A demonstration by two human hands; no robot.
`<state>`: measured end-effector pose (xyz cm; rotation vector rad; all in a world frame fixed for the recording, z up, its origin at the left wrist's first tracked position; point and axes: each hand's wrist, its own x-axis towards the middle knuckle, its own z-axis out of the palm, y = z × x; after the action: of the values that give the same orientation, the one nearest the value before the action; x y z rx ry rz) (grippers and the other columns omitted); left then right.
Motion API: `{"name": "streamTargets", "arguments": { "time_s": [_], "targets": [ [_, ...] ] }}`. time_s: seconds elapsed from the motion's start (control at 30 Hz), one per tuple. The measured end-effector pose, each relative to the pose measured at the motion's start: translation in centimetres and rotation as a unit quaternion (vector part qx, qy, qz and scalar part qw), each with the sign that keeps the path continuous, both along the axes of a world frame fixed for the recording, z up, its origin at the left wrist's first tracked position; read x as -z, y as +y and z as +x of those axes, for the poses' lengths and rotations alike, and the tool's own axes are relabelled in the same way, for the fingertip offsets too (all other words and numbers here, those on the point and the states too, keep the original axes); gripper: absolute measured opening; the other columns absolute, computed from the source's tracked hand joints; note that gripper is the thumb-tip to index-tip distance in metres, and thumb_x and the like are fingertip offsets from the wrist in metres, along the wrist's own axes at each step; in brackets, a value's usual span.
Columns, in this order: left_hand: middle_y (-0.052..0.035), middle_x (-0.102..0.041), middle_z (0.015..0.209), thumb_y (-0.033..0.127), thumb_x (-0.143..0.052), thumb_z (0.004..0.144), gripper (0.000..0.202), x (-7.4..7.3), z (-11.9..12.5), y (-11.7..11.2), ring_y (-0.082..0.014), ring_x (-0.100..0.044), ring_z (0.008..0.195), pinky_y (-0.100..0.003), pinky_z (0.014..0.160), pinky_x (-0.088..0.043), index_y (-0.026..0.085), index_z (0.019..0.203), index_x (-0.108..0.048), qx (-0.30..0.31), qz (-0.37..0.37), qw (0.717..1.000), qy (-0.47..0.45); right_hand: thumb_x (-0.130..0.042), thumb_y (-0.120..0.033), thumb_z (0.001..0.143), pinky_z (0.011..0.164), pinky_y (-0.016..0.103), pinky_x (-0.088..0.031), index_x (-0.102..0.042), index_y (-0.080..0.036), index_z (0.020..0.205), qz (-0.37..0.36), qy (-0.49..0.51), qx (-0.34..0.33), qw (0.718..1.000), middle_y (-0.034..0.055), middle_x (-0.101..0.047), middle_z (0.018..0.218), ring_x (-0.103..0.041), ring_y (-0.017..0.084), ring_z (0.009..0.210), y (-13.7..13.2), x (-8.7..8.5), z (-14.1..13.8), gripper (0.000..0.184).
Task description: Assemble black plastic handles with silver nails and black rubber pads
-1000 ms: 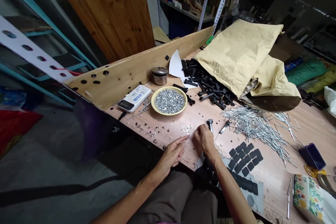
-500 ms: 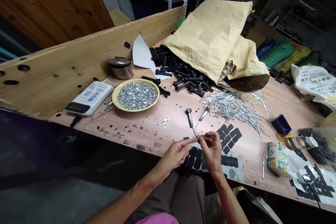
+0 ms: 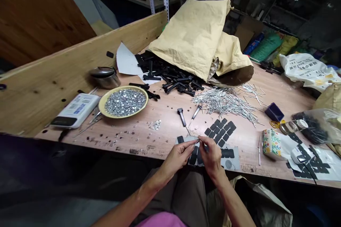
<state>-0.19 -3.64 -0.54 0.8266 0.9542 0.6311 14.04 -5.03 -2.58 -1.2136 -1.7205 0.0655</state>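
My left hand [image 3: 182,154] is closed in a pinch on a thin metal rod [image 3: 196,142], of which only a short bit shows. My right hand [image 3: 211,154] pinches at the rod's far end, its fingertips touching those of the left; anything smaller between them is hidden. Just beyond the hands lie two black-headed pieces with metal shafts, one a black T-shaped handle [image 3: 181,116] and the other a slimmer piece [image 3: 195,114]. Under and beside my hands, black rounded pads [image 3: 221,133] lie in rows, some on a grey sheet [image 3: 234,163].
A yellow bowl [image 3: 100,107] of small metal nuts stands left, with a few loose nuts [image 3: 155,125] nearby. Behind are a white scale [image 3: 77,108], a metal pot [image 3: 106,79], black plastic parts [image 3: 173,79], a large paper sack [image 3: 191,39] and piled metal rods [image 3: 226,101]. A small box [image 3: 274,112] sits right.
The view has turned a little to the right, so the table things sit further left. Both hands stay together at the rod; my right hand's fingers have curled closer over its end.
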Motion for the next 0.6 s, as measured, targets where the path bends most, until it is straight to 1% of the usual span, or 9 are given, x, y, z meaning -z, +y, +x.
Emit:
{"name": "streamTargets", "arguments": {
  "time_s": [0.03, 0.07, 0.1, 0.13, 0.23, 0.33, 0.4, 0.5, 0.6],
  "targets": [
    [0.0119, -0.024, 0.049, 0.057, -0.062, 0.066, 0.073, 0.1, 0.1, -0.1, -0.003, -0.017, 0.039, -0.018, 0.038, -0.01, 0.012, 0.123, -0.056, -0.003, 0.0, 1.0, 0.001, -0.049, -0.01, 0.085, 0.073, 0.029, -0.057, -0.056, -0.02, 0.101, 0.027, -0.039, -0.013, 0.999, 0.0065, -0.071, 0.09, -0.068, 0.017, 0.085, 0.0, 0.1, 0.2, 0.02],
    [0.0119, -0.024, 0.049, 0.057, -0.062, 0.066, 0.074, 0.2, 0.3, -0.2, -0.0031, -0.018, 0.039, -0.018, 0.038, -0.01, 0.012, 0.124, -0.054, -0.005, 0.0, 1.0, 0.002, -0.047, -0.009, 0.086, 0.074, 0.029, -0.057, -0.056, -0.02, 0.103, 0.04, -0.062, -0.022, 0.997, 0.0074, -0.07, 0.091, -0.068, 0.018, 0.087, -0.1, 0.2, 0.4, 0.022],
    [0.0119, -0.024, 0.049, 0.057, -0.062, 0.066, 0.075, 0.3, 0.3, -0.2, -0.0031, -0.017, 0.04, -0.018, 0.038, -0.01, 0.012, 0.125, -0.054, -0.005, 0.001, 1.0, 0.003, -0.046, -0.01, 0.087, 0.073, 0.029, -0.057, -0.057, -0.02, 0.103, 0.038, -0.071, -0.023, 0.997, 0.0077, -0.07, 0.092, -0.068, 0.018, 0.086, -0.1, 0.2, 0.6, 0.022],
    [0.0119, -0.023, 0.049, 0.057, -0.062, 0.067, 0.075, 0.3, 0.4, -0.2, -0.0031, -0.017, 0.04, -0.018, 0.038, -0.009, 0.012, 0.126, -0.053, -0.002, 0.002, 1.0, 0.003, -0.046, -0.01, 0.088, 0.072, 0.029, -0.057, -0.057, -0.019, 0.103, 0.024, -0.069, -0.018, 0.997, 0.0074, -0.07, 0.09, -0.068, 0.017, 0.084, -0.1, 0.0, 0.8, 0.021],
    [0.012, -0.021, 0.05, 0.055, -0.062, 0.068, 0.071, 0.1, 0.3, 0.0, -0.0027, -0.015, 0.039, -0.018, 0.038, -0.007, 0.014, 0.125, -0.054, 0.025, 0.0, 1.0, -0.001, -0.046, -0.013, 0.089, 0.067, 0.026, -0.056, -0.06, -0.02, 0.097, -0.051, -0.039, -0.013, 0.998, 0.0052, -0.069, 0.082, -0.067, 0.015, 0.075, -0.3, -1.0, 1.3, 0.017],
    [0.0121, -0.021, 0.051, 0.055, -0.062, 0.069, 0.07, -0.1, 0.4, 0.2, -0.0023, -0.013, 0.039, -0.017, 0.038, -0.006, 0.014, 0.125, -0.053, 0.054, -0.01, 0.999, -0.004, -0.047, -0.013, 0.089, 0.068, 0.025, -0.055, -0.062, -0.02, 0.091, -0.106, -0.019, -0.031, 0.994, 0.0048, -0.068, 0.082, -0.066, 0.015, 0.076, -0.4, -2.2, 1.8, 0.017],
    [0.0122, -0.022, 0.05, 0.056, -0.061, 0.069, 0.071, -0.1, 0.5, 0.3, -0.0024, -0.013, 0.039, -0.017, 0.038, -0.006, 0.014, 0.126, -0.052, 0.063, -0.011, 0.998, -0.005, -0.048, -0.013, 0.088, 0.068, 0.024, -0.054, -0.063, -0.019, 0.088, -0.128, -0.011, -0.022, 0.991, 0.0053, -0.065, 0.082, -0.065, 0.015, 0.077, -0.5, -2.8, 1.9, 0.016],
    [0.0121, -0.021, 0.05, 0.056, -0.058, 0.072, 0.069, 0.1, 0.8, 0.2, -0.0031, -0.014, 0.039, -0.017, 0.037, -0.01, 0.014, 0.126, -0.053, 0.064, 0.017, 0.998, -0.004, -0.049, -0.014, 0.088, 0.066, 0.024, -0.053, -0.063, -0.019, 0.088, -0.148, -0.018, -0.02, 0.989, 0.0056, -0.062, 0.082, -0.063, 0.015, 0.076, -0.5, -3.4, 2.2, 0.015],
    [0.0109, -0.023, 0.048, 0.052, -0.055, 0.076, 0.059, 0.3, 0.9, 0.3, -0.0044, -0.021, 0.04, -0.018, 0.038, -0.018, 0.013, 0.12, -0.059, 0.06, 0.08, 0.995, 0.018, -0.045, -0.016, 0.09, 0.067, 0.024, -0.052, -0.062, -0.02, 0.09, -0.152, -0.059, -0.054, 0.985, 0.0055, -0.062, 0.083, -0.062, 0.015, 0.076, -0.5, -3.8, 2.5, 0.017]
  ]
}}
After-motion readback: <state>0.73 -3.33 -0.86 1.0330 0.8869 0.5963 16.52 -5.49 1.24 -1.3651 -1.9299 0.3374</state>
